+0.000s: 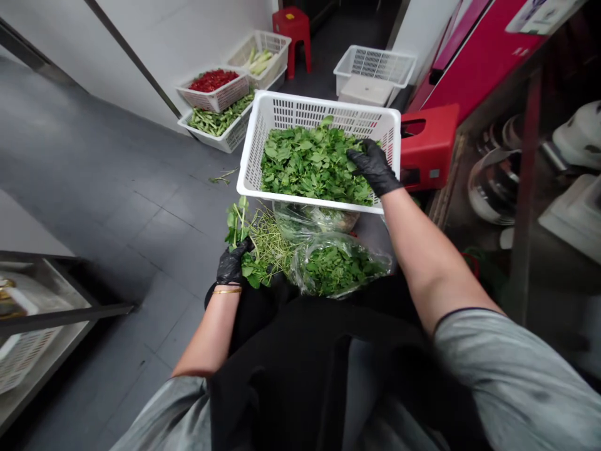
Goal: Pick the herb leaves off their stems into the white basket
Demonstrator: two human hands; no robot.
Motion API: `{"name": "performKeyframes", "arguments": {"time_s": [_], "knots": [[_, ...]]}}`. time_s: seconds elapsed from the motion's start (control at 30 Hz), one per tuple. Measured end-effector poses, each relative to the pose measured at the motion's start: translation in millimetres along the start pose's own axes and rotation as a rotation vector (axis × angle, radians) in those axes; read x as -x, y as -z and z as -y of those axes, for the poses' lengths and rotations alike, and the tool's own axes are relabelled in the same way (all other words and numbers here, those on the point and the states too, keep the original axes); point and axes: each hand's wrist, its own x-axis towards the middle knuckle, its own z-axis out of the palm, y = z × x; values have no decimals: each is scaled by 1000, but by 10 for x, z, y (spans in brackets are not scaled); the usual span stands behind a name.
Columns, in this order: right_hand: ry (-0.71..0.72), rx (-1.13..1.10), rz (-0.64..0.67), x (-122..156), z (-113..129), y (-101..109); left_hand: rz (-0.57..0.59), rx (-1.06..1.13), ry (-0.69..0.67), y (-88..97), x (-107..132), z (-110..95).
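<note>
My left hand (233,263), in a black glove, is closed around a sprig of leafy greens (238,222), its leaves sticking out above and below the fingers. Beside it lies a heap of thin bare stems (272,241). My right hand (373,168), also gloved in black, is over the right side of a white slotted basket (319,203). Its fingers are apart and touch the picked green leaves (314,163) in the basket. Nearer to me, a clear plastic bag (340,263) holds more greens, with another clear bag (310,219) behind it.
At the back left stand baskets of red peppers (213,81), green pods (220,119) and pale vegetable pieces (260,62). A red stool (292,37) is behind them. Another white basket (375,66) and a red plastic stool (429,147) are on the right. Metal shelving edges both sides.
</note>
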Motion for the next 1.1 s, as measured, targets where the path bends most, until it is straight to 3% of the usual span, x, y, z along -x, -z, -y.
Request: {"name": "performKeyframes", "arguments": {"time_s": [0.07, 0.13, 0.2, 0.27, 0.33, 0.37, 0.47, 0.6, 0.77, 0.8, 0.93, 1.1], "knots": [[11, 193, 4, -195, 79, 110, -5, -22, -32, 46, 36, -26], [55, 318, 20, -111, 158, 49, 37, -30, -24, 61, 99, -16], [117, 350, 72, 227, 208, -197, 101, -11, 5, 37, 181, 30], [122, 265, 224, 722, 211, -577, 157, -8, 32, -22, 272, 100], [-30, -22, 631, 1226, 168, -987, 198, -24, 39, -94, 368, 173], [-81, -143, 754, 1435, 136, -1163, 214, -35, 38, -125, 415, 202], [-182, -333, 821, 1777, 31, -1426, 268, -55, 29, -165, 545, 236], [-178, -319, 897, 1699, -60, -1178, 351, -63, 43, -92, 666, 165], [-155, -435, 569, 1638, -48, -826, 457, 92, 176, 11, 707, 68], [-155, -466, 590, 1689, -29, -821, 490, 113, 226, 15, 707, 63], [-205, -507, 897, 1952, 75, -942, 577, 138, 349, -25, 728, 111], [-155, -438, 937, 1995, 80, -920, 561, 68, 295, -42, 802, 197]]}}
